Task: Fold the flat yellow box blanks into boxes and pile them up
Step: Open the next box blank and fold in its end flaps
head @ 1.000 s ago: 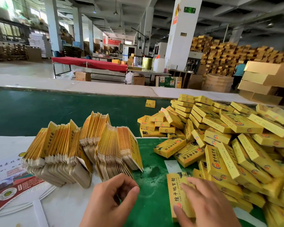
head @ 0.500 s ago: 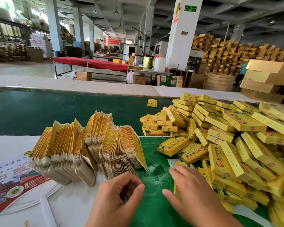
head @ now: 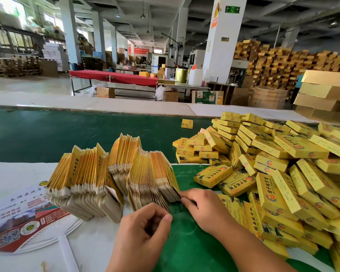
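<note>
— What had changed since half a second before?

— The right hand [head: 202,205] had left the folded boxes and crossed to the stack of flat blanks [head: 114,177], and its fingertips [head: 183,198] now touched the lower corner of the outermost blank. The left hand [head: 145,228] had barely moved; it stayed just in front of the stack.

— Were the hands holding anything?

— The right fingers were curled against the edge of that blank, seemingly pinching it. The left hand's fingers were loosely curled with nothing visible inside them.

— And where did the work sit?

— The blanks stood on edge, fanned out, near the front edge of the bench [head: 185,248], half on the white sheet [head: 12,173] and half on the green mat. The pile of finished boxes [head: 283,163] filled the bench's right side, and a paper fan [head: 24,218] lay at the front left corner.

— How should the step have been done well?

— I judged the step to be peeling one blank off. The fingertips needed to catch a single edge, not two, so a slight sideways slide would have separated it cleanly. The left hand could have steadied the remaining stack, since the leaning blanks looked ready to topple.
</note>
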The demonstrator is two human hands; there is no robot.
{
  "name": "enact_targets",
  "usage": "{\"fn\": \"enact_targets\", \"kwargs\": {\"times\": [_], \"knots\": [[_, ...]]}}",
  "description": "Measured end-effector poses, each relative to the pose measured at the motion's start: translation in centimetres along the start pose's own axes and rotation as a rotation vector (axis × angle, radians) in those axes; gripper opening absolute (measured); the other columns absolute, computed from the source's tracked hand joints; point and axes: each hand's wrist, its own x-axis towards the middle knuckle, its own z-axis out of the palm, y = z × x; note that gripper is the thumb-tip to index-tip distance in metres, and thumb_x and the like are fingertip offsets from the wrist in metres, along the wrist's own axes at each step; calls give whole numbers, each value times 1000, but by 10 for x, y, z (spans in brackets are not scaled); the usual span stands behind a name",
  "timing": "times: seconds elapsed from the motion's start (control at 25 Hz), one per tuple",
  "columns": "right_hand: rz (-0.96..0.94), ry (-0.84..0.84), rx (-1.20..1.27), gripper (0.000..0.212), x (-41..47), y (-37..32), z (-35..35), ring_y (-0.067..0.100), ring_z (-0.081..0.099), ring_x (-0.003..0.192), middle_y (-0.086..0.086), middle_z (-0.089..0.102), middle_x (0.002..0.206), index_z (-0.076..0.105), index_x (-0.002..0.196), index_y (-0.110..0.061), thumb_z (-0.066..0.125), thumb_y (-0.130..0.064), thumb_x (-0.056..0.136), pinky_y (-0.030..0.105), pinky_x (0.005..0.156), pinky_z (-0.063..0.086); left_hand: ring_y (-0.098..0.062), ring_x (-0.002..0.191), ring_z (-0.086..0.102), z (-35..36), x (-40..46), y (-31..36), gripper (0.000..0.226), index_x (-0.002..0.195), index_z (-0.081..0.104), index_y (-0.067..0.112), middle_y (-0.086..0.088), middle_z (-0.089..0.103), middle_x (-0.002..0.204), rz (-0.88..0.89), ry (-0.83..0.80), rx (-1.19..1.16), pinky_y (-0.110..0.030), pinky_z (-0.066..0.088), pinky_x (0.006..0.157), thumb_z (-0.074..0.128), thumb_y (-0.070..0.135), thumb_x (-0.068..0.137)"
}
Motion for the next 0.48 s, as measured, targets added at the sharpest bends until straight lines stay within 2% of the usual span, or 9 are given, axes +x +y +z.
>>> {"fn": "enact_targets", "kwargs": {"times": [0.04, 0.08, 0.16, 0.24, 0.32, 0.4, 0.48], "knots": [[-17, 63, -33, 23, -1, 1, -1, 7, 64, 76, -5, 73, 93, 73, 111, -20, 55, -27, 99, 21, 66, 51, -6, 43, 45, 1, 0, 1, 20, 66, 64, 17, 4, 52, 48, 0, -4, 0, -22, 36, 45, 69, 14, 85], [-17, 141, -55, 19, -2, 0, -4, 4, 55, 58, -5, 68, 75, 73, 96, -16, 56, -22, 99, 16, 50, 43, -4, 43, 44, 1, 0, 1, 21, 66, 64, 18, 5, 51, 47, 0, -3, -2, -22, 36, 45, 69, 12, 86], [34, 377, -34, 18, 1, -1, -21, 3, 41, 42, -7, 56, 58, 66, 79, -12, 59, -14, 96, 17, 36, 29, -4, 43, 44, 2, 0, 1, 21, 66, 64, 18, 3, 52, 48, -10, 13, -7, -23, 38, 44, 69, 12, 86], [76, 639, 101, 13, 4, 0, -50, 4, 44, 41, -10, 56, 58, 64, 82, -15, 60, -13, 94, 15, 33, 29, -15, 42, 47, -1, 2, 1, 19, 68, 66, 19, -7, 56, 51, -35, 34, -36, -26, 39, 45, 68, 19, 86], [99, 807, 302, 11, 2, 1, -78, 5, 49, 46, -9, 58, 60, 62, 84, -28, 60, -24, 94, 17, 38, 35, -19, 42, 51, -5, 7, -3, 22, 68, 69, 18, -11, 59, 53, -93, 60, -129, -23, 41, 43, 67, 15, 90], [88, 806, 646, 9, -4, -1, -94, 6, 57, 56, -8, 65, 67, 66, 83, -30, 61, -36, 86, 26, 47, 45, -18, 41, 52, -9, 12, -10, 28, 70, 71, 12, -12, 60, 53, -175, 116, -279, -21, 40, 39, 57, 6, 94], [87, 624, 955, 10, -13, -7, -92, 8, 63, 66, -6, 70, 73, 71, 83, -29, 65, -37, 81, 33, 56, 51, -19, 39, 49, -10, 16, -13, 37, 69, 70, 6, -15, 58, 53, -294, 145, -495, -21, 38, 36, 47, 4, 98]]}}
